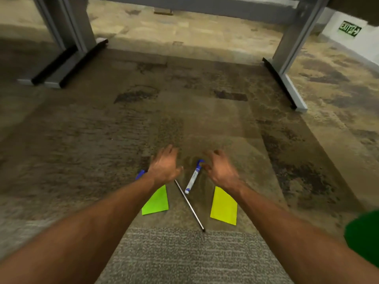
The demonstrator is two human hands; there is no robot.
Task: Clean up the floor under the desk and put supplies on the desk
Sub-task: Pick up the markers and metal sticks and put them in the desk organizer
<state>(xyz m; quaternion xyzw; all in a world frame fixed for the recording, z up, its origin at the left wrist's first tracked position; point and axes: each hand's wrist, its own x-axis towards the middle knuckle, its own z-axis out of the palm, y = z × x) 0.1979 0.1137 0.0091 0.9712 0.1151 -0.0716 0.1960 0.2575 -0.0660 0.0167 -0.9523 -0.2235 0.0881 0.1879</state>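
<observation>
On the carpet under the desk lie a white marker with a blue cap [193,177], a thin silver pen [189,206], a green sticky note [156,200] and a yellow sticky note [224,206]. A second blue object [140,174] pokes out from under my left wrist. My left hand [165,167] hovers over it with fingers spread, holding nothing. My right hand [219,170] is just right of the marker's blue cap, fingers curled and apart, fingertips close to the cap; I cannot tell whether they touch it.
Grey metal desk legs with long feet stand at the left [67,64] and at the right [287,83]. A crossbar [205,5] runs along the top. Patterned brown carpet [184,111] stretches ahead. A green exit sign [349,30] is on the far right wall.
</observation>
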